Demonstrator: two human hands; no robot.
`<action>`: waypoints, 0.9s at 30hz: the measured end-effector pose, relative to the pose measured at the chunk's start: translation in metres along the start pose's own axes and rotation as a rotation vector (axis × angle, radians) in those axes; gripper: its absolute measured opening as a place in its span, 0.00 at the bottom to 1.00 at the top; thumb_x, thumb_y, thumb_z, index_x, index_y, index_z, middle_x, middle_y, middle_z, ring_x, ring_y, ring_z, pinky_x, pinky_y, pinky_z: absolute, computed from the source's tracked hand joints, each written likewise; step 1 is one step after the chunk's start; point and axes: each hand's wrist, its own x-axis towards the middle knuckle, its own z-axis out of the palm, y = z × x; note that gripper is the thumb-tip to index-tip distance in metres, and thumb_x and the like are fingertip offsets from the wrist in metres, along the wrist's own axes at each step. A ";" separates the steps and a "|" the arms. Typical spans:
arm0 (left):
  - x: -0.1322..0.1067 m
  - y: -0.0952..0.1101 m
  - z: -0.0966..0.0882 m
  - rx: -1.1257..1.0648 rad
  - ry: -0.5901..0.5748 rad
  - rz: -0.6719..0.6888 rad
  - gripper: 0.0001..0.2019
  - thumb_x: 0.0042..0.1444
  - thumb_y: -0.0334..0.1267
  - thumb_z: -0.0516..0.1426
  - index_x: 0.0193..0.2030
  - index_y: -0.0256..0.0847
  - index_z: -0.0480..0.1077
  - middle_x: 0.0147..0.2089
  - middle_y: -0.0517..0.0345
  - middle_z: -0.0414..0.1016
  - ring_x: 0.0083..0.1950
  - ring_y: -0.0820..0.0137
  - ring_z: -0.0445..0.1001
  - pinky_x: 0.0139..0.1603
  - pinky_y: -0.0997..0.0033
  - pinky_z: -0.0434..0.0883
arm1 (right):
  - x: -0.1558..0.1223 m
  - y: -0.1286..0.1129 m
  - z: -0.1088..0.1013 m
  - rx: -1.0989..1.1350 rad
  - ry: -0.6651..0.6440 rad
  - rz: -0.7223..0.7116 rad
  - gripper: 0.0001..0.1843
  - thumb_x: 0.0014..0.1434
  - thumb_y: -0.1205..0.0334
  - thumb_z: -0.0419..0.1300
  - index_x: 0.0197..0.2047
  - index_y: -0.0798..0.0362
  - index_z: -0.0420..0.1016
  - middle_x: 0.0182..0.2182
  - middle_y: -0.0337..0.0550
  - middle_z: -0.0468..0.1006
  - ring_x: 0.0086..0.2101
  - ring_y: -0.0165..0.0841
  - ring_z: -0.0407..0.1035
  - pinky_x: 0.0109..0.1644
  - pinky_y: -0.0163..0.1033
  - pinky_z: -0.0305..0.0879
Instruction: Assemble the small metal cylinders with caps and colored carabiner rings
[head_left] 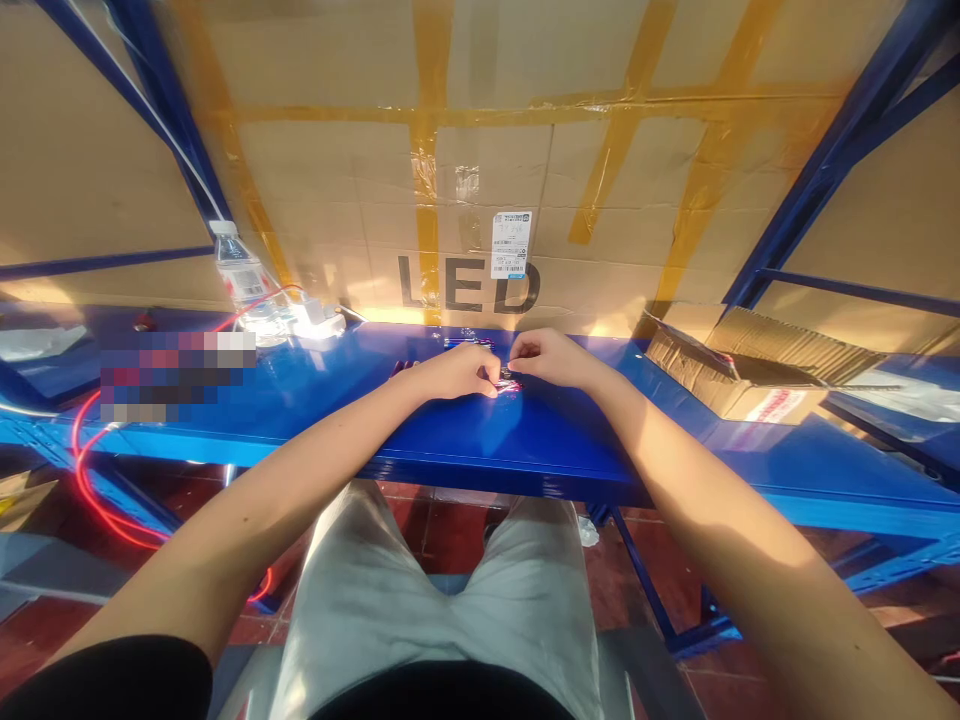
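My left hand [463,372] is over the middle of the blue tabletop, thumb and fingertips curled into a pinch. Close to its right, my right hand [551,357] is also closed, its fingertips bent down toward the left one. Between the two sets of fingertips lies a small shiny piece with pinkish glints [510,385]; its kind is too small to tell. Whether either hand grips it is hidden by the fingers. A thin shiny strip-like item [466,343] lies just behind my left hand. Several small dark pieces [403,368] show partly behind my left wrist.
An open cardboard box [739,385] stands on the blue table [577,450] at right. At left are a water bottle [244,270], a white object [321,322] and a red cable [79,450] hanging over the edge. Behind rises a taped cardboard sheet [352,200] between blue posts.
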 end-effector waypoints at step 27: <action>0.002 0.000 0.009 0.090 0.081 0.084 0.05 0.56 0.35 0.62 0.30 0.39 0.78 0.32 0.57 0.79 0.33 0.69 0.73 0.38 0.67 0.66 | -0.009 0.000 0.002 -0.135 -0.172 0.022 0.06 0.48 0.69 0.66 0.31 0.52 0.74 0.31 0.41 0.80 0.34 0.37 0.73 0.38 0.40 0.67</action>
